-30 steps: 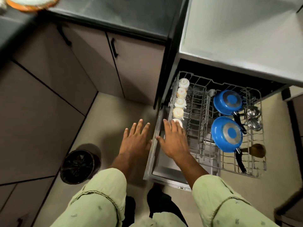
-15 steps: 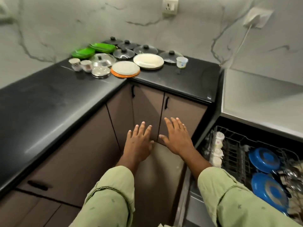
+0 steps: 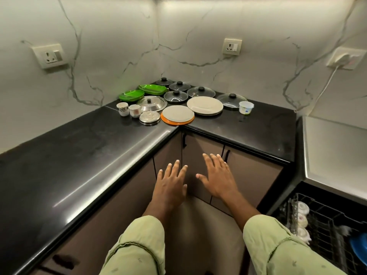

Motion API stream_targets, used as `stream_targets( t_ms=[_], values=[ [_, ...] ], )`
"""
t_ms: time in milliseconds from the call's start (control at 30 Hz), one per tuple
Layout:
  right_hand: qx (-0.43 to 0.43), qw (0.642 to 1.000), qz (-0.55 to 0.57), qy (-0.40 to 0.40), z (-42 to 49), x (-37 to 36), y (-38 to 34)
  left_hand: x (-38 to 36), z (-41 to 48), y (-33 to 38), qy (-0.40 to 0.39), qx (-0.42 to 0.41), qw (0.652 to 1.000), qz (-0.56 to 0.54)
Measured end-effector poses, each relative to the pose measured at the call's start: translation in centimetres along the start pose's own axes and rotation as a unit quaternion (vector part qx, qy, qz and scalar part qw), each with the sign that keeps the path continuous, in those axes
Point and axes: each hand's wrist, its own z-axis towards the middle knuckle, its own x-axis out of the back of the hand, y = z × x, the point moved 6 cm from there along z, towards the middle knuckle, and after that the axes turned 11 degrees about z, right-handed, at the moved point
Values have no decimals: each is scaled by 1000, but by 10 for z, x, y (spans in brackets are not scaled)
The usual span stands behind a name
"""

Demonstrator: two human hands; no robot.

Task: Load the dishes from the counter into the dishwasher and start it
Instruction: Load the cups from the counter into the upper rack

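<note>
Dishes crowd the inner corner of the black counter (image 3: 79, 155): a white plate on an orange one (image 3: 177, 114), a stack of white plates (image 3: 205, 105), several glass pot lids (image 3: 201, 91), a steel lid (image 3: 152, 103), a small steel lid (image 3: 149, 117), green plates (image 3: 132, 95), two patterned cups (image 3: 128, 109) and a white tub (image 3: 246, 107). My left hand (image 3: 170, 185) and my right hand (image 3: 217, 176) hover empty with spread fingers in front of the cupboard doors, below the counter edge. The dishwasher rack (image 3: 329, 225) stands pulled out at the lower right with white cups (image 3: 300, 219) and a blue pan (image 3: 359, 249).
Brown cupboard doors (image 3: 200, 155) with black handles run under the counter. Wall sockets (image 3: 50, 55) sit on the marble backsplash, and a white cable runs from the right plug (image 3: 343, 58). The grey dishwasher top (image 3: 335, 153) lies to the right.
The view has swung up from the dishwasher rack to the counter corner. Both hands left the rack's left edge and now float open before the cupboards, a little higher than half a second ago.
</note>
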Motion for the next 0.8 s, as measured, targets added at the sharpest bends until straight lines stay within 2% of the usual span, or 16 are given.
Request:
stream_targets(
  t_ms=[233,600,800],
  values=[
    [-8,999,31,-6,64,-2,27,0,68,-10,-22,13,1000,18],
    [-40,999,37,3,174,26,121,-11,204,54,-36,-25,999,24],
    [-26,998,58,-4,220,27,134,-15,247,53,-48,-16,998,29]
  ],
)
